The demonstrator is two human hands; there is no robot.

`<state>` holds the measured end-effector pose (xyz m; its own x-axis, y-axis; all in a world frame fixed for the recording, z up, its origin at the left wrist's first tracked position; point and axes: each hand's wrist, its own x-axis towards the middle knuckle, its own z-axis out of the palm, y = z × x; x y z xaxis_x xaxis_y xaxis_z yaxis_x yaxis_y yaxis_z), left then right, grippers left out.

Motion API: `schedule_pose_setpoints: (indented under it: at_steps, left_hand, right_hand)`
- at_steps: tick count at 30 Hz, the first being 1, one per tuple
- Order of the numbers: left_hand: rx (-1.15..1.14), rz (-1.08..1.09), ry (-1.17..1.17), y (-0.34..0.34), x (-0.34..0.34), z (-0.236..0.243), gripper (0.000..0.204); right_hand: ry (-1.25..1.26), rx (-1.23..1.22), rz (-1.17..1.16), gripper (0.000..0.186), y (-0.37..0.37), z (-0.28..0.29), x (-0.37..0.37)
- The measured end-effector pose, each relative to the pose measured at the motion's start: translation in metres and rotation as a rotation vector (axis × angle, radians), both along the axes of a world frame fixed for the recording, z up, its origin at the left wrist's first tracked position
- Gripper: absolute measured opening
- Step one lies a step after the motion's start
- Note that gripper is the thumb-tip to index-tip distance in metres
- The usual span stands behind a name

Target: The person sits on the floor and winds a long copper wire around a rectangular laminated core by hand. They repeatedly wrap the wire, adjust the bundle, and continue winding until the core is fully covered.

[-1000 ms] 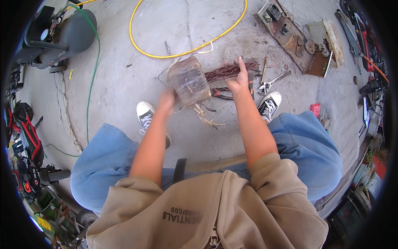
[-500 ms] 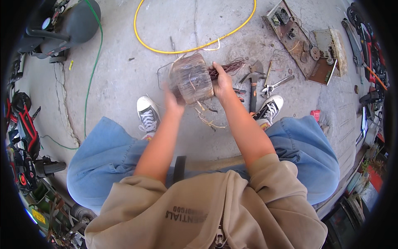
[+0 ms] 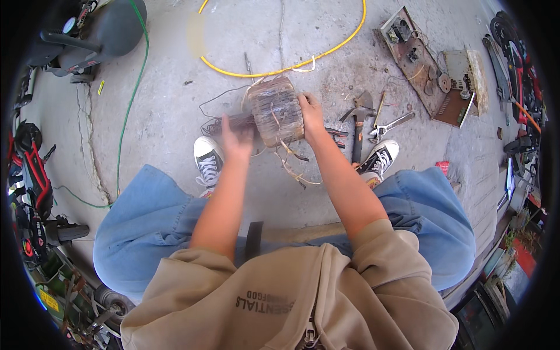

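A weathered brown-grey layered block (image 3: 274, 109), likely a stator or core, lies between my hands, with pale loose wires (image 3: 291, 163) at its lower end. My right hand (image 3: 312, 116) grips the block's right side. On the block's left, my left hand (image 3: 236, 140), blurred, is closed on a dark reddish-brown wire bundle (image 3: 216, 128). Just right of the block lie orange-handled pliers (image 3: 338, 137), partly hidden by my right arm, a hammer (image 3: 357, 134) and an adjustable wrench (image 3: 392, 123).
A black compressor (image 3: 108, 32) stands upper left near a green cord (image 3: 137, 87). A yellow hose (image 3: 344, 41) loops ahead. A rusty metal panel with parts (image 3: 420, 76) lies upper right. Red-and-black machines (image 3: 35, 175) line the left edge. My sneakers (image 3: 379, 157) flank the work.
The wire bundle, which stuck out to the right of the block, now sticks out to its left in my left hand. The block has shifted slightly right. More of the hammer shows.
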<state>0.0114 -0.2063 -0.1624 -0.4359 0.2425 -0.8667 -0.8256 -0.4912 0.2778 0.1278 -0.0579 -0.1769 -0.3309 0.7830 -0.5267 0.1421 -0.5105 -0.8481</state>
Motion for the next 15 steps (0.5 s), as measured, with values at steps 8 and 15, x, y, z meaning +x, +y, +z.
schedule_pose_setpoints:
  at_steps: [8, 15]
  left_hand:
    - [0.046, 0.028, 0.317, -0.018, -0.042, 0.01, 0.027]
    - [-0.104, -0.04, 0.984, -0.003, -0.094, 0.119, 0.028]
  right_hand:
    - [-0.111, 0.485, 0.266, 0.025, 0.033, 0.061, 0.007]
    - [-0.033, 1.016, 0.791, 0.058, 0.032, 0.124, -0.057]
